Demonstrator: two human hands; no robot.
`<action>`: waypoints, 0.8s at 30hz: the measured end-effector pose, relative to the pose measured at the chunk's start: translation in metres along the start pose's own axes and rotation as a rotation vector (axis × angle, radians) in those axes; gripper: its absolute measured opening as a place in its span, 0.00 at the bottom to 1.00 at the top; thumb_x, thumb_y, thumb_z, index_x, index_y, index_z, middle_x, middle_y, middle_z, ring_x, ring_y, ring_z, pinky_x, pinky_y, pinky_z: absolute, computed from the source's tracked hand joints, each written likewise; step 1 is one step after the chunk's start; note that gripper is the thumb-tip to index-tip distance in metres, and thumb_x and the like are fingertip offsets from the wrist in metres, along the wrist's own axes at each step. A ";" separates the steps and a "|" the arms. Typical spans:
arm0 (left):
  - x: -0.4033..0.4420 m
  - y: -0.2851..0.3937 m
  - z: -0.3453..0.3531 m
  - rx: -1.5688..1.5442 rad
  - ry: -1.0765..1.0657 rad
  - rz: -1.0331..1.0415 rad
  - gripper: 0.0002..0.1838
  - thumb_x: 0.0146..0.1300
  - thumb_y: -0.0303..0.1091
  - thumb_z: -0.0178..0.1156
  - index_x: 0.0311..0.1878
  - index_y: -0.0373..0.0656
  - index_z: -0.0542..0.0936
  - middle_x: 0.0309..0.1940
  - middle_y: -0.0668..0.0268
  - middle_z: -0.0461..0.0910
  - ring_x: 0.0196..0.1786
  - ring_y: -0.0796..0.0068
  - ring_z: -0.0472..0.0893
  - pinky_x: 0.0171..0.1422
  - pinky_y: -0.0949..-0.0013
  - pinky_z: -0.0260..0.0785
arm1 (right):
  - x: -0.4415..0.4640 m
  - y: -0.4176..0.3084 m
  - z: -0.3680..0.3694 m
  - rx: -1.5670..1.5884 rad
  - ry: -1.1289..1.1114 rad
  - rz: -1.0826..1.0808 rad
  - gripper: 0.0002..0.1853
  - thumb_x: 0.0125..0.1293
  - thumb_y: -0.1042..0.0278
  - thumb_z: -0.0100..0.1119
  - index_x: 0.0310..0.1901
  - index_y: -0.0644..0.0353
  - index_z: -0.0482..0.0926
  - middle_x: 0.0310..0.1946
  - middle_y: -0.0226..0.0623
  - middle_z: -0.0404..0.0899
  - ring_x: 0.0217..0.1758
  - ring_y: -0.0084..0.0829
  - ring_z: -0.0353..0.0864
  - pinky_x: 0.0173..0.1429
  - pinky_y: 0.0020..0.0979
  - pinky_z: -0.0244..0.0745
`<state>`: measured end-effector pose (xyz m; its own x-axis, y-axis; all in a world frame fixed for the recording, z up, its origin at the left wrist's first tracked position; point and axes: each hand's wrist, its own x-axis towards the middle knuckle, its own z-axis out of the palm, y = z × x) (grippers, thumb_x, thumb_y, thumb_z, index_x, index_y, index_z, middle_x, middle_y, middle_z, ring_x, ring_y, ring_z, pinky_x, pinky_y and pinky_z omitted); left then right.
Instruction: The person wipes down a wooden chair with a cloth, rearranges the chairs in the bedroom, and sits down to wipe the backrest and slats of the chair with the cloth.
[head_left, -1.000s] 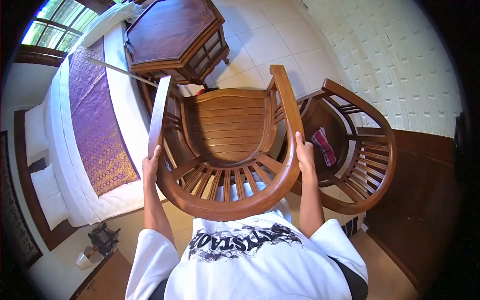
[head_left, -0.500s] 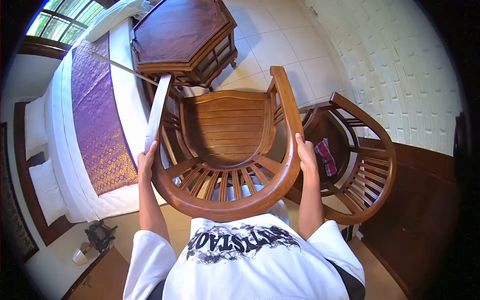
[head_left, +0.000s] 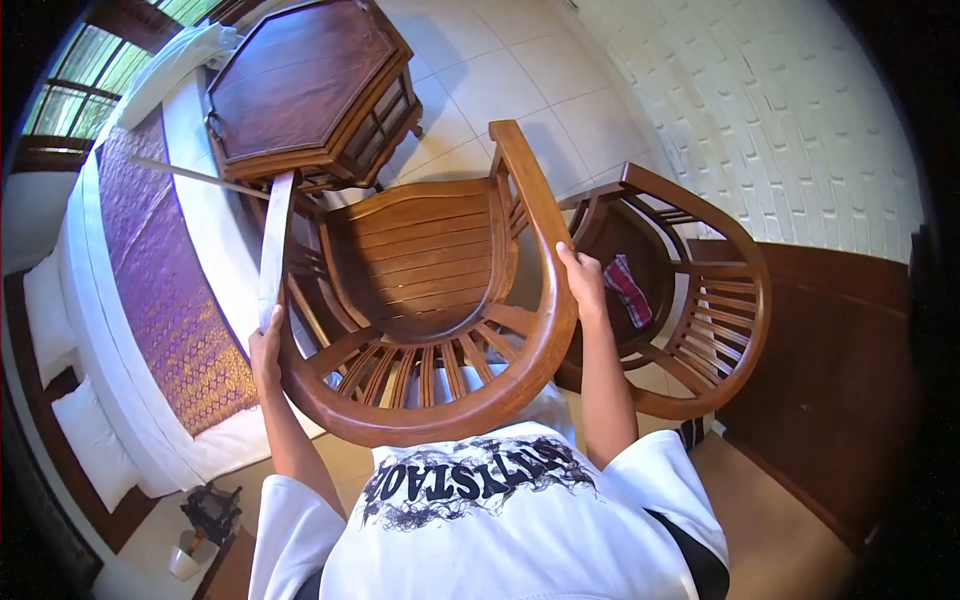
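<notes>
Right in front of me is a wooden armchair (head_left: 425, 420) with a slatted seat and a curved rail, its back close against my shirt. On its left arm my left hand (head_left: 267, 352) is closed, with the thumb lying along the top. My right hand (head_left: 583, 280) wraps round the right arm of the same chair, thumb on top. Beyond the seat stands a dark hexagonal wooden table (head_left: 305, 80), close to the chair's front left.
A second wooden armchair (head_left: 745, 345) stands at the right, with a red checked cloth (head_left: 628, 290) on its seat. To the left is a bed (head_left: 200, 290) with a purple and gold runner. A white brick wall (head_left: 780, 140) rises at the right.
The view has turned, so the table, bed and both chairs sit further left or tilted. Both hands keep their hold on the armchair.
</notes>
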<state>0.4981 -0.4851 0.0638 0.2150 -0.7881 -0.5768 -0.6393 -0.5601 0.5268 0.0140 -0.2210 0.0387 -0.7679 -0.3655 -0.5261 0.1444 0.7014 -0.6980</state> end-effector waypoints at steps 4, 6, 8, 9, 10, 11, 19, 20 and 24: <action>0.003 0.002 0.004 0.004 0.012 -0.023 0.45 0.62 0.59 0.69 0.60 0.19 0.76 0.51 0.42 0.83 0.50 0.54 0.84 0.56 0.64 0.76 | 0.002 0.005 -0.001 -0.008 0.009 -0.019 0.28 0.70 0.46 0.62 0.38 0.73 0.84 0.27 0.36 0.82 0.27 0.25 0.75 0.33 0.26 0.72; 0.003 0.005 0.005 -0.002 0.021 -0.031 0.45 0.61 0.60 0.69 0.59 0.18 0.77 0.50 0.42 0.83 0.50 0.54 0.84 0.56 0.64 0.76 | 0.003 0.003 -0.001 0.006 0.014 -0.010 0.28 0.70 0.46 0.62 0.37 0.73 0.84 0.26 0.36 0.82 0.26 0.25 0.75 0.33 0.27 0.71; 0.002 0.005 0.002 -0.010 0.038 -0.046 0.44 0.61 0.60 0.70 0.58 0.18 0.78 0.50 0.42 0.84 0.49 0.54 0.85 0.56 0.64 0.76 | 0.001 0.001 0.001 0.017 0.011 -0.004 0.28 0.70 0.46 0.63 0.36 0.73 0.84 0.25 0.36 0.82 0.25 0.25 0.75 0.32 0.27 0.71; 0.003 0.007 0.001 -0.019 0.038 -0.046 0.44 0.61 0.60 0.70 0.58 0.18 0.78 0.50 0.42 0.84 0.49 0.54 0.85 0.56 0.64 0.76 | 0.004 0.001 0.000 0.013 0.012 -0.012 0.28 0.70 0.46 0.63 0.36 0.73 0.84 0.25 0.36 0.82 0.25 0.25 0.75 0.32 0.27 0.71; 0.005 0.009 0.001 -0.009 0.011 -0.051 0.45 0.62 0.59 0.69 0.60 0.19 0.76 0.52 0.42 0.82 0.51 0.54 0.84 0.57 0.64 0.76 | 0.007 0.001 0.001 0.013 0.017 -0.013 0.29 0.69 0.45 0.63 0.36 0.73 0.84 0.25 0.37 0.81 0.26 0.27 0.75 0.33 0.28 0.71; 0.007 0.010 0.000 0.002 -0.015 -0.059 0.45 0.63 0.59 0.68 0.63 0.20 0.74 0.54 0.42 0.81 0.53 0.54 0.83 0.59 0.63 0.75 | 0.008 0.002 0.002 0.012 0.020 -0.012 0.30 0.68 0.44 0.63 0.35 0.74 0.83 0.25 0.38 0.81 0.26 0.28 0.74 0.33 0.30 0.71; -0.039 -0.042 -0.021 -0.598 -0.205 0.123 0.43 0.74 0.59 0.55 0.79 0.37 0.53 0.72 0.44 0.64 0.69 0.53 0.71 0.70 0.59 0.67 | 0.004 -0.006 0.003 -0.019 -0.008 0.000 0.30 0.68 0.43 0.62 0.36 0.72 0.82 0.29 0.40 0.83 0.28 0.28 0.76 0.33 0.31 0.71; -0.064 -0.051 -0.015 -0.641 -0.172 0.098 0.42 0.76 0.59 0.52 0.80 0.43 0.49 0.75 0.46 0.59 0.72 0.53 0.67 0.72 0.58 0.65 | 0.010 -0.008 0.006 0.057 -0.042 -0.004 0.29 0.69 0.42 0.62 0.37 0.70 0.82 0.30 0.39 0.83 0.28 0.28 0.76 0.33 0.31 0.72; -0.188 -0.142 0.052 -1.099 -0.269 -0.038 0.39 0.76 0.65 0.47 0.76 0.43 0.64 0.68 0.54 0.72 0.67 0.59 0.74 0.72 0.58 0.67 | 0.034 -0.004 0.004 0.242 -0.151 0.027 0.27 0.70 0.41 0.61 0.40 0.65 0.82 0.34 0.37 0.84 0.28 0.27 0.78 0.33 0.30 0.73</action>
<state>0.5097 -0.2439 0.0654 -0.0299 -0.7597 -0.6496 0.3883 -0.6076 0.6928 -0.0106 -0.2389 0.0217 -0.6626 -0.4481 -0.6001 0.3224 0.5526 -0.7686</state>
